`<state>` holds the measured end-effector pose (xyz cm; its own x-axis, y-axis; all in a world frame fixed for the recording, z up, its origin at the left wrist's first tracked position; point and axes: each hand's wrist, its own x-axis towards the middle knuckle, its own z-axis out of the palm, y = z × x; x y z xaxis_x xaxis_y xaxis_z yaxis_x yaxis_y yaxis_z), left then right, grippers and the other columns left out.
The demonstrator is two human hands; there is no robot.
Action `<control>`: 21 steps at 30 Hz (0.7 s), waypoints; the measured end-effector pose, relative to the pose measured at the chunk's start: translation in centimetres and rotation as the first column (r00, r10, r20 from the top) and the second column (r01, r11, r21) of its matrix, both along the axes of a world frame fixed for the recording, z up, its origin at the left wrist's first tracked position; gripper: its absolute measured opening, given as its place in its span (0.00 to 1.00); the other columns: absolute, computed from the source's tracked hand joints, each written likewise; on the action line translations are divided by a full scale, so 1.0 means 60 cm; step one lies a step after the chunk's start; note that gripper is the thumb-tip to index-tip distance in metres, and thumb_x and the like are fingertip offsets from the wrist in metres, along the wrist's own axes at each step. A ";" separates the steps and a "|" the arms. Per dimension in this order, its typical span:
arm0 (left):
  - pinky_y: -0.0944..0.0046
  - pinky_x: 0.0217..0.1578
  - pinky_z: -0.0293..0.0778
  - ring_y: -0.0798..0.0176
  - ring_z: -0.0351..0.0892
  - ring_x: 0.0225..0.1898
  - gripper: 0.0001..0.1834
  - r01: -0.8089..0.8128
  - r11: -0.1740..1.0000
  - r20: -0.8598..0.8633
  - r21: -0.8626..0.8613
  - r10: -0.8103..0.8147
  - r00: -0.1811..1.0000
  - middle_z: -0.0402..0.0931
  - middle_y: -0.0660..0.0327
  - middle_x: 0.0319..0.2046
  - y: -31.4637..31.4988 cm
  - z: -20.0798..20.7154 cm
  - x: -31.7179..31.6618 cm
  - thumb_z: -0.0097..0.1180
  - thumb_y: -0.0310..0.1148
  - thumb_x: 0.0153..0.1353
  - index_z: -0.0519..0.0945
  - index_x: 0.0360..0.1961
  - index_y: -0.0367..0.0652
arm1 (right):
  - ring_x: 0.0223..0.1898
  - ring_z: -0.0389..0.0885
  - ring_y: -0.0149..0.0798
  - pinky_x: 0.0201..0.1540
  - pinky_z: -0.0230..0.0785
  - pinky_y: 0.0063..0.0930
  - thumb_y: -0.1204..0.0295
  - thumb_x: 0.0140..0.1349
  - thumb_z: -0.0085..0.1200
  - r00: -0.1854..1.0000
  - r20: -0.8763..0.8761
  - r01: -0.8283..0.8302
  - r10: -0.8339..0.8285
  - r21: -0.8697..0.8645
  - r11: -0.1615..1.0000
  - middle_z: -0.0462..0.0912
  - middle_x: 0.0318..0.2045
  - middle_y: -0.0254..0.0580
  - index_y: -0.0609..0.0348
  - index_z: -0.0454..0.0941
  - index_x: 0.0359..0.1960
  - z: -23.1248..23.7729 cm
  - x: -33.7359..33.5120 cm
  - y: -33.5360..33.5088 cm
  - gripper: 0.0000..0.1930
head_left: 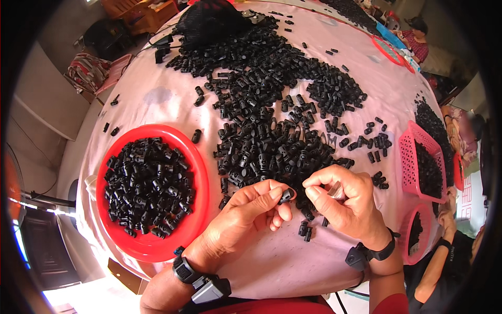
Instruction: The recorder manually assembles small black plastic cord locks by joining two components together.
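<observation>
Head view: black piece (287,196) at the fingertips of the left hand (251,205), on its side toward the right hand (349,203). Left thumb and index pinch it, other fingers curled. Right thumb and index tips drawn close, apart from the piece; pale glossy item (337,191) tucked in the curled fingers. Heap of black parts (265,152) just beyond both hands. Red basin (204,183) left of left hand; pink basket (410,157) right of right hand. Pink cloth (293,261) shows between forearms.
</observation>
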<state>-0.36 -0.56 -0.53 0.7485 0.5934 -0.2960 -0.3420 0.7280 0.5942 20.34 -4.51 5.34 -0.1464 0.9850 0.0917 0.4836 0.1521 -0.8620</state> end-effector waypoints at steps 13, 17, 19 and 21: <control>0.69 0.32 0.66 0.69 0.67 0.28 0.16 -0.654 0.694 0.230 -0.302 0.719 0.656 0.74 0.69 0.25 0.013 0.021 -0.118 0.43 0.39 0.73 0.77 0.47 0.40 | 0.24 0.81 0.23 0.26 0.71 0.18 0.75 0.62 0.59 0.998 -0.012 0.058 -0.057 0.152 0.987 0.83 0.24 0.38 0.63 0.78 0.36 0.019 0.024 -0.006 0.05; 0.68 0.33 0.67 0.68 0.68 0.29 0.17 -0.692 0.626 0.235 -0.360 0.779 0.582 0.75 0.67 0.27 0.009 0.030 -0.145 0.43 0.41 0.73 0.77 0.48 0.40 | 0.25 0.82 0.24 0.27 0.72 0.18 0.75 0.62 0.59 0.997 0.010 0.071 -0.074 0.191 0.979 0.83 0.24 0.39 0.62 0.79 0.37 0.017 0.031 -0.006 0.05; 0.67 0.34 0.68 0.68 0.69 0.29 0.17 -0.704 0.616 0.224 -0.354 0.787 0.575 0.76 0.67 0.27 0.002 0.036 -0.140 0.43 0.41 0.73 0.77 0.48 0.40 | 0.26 0.83 0.26 0.28 0.73 0.19 0.75 0.61 0.59 0.998 0.018 0.052 -0.057 0.204 0.978 0.84 0.25 0.40 0.62 0.78 0.37 0.019 0.029 -0.006 0.05; 0.66 0.34 0.69 0.68 0.70 0.30 0.18 -0.555 0.790 0.189 -0.261 0.606 0.773 0.76 0.65 0.29 -0.004 0.036 -0.122 0.43 0.42 0.73 0.76 0.48 0.39 | 0.26 0.84 0.27 0.28 0.73 0.20 0.75 0.61 0.59 0.999 0.009 0.045 -0.048 0.202 0.978 0.84 0.25 0.40 0.62 0.78 0.37 0.023 0.027 -0.008 0.05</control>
<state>-7.71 -0.80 1.61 0.3402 0.8932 -0.2940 -0.8511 0.4254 0.3076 21.96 -5.01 6.70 -0.1038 0.9521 0.2877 0.5057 0.2996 -0.8090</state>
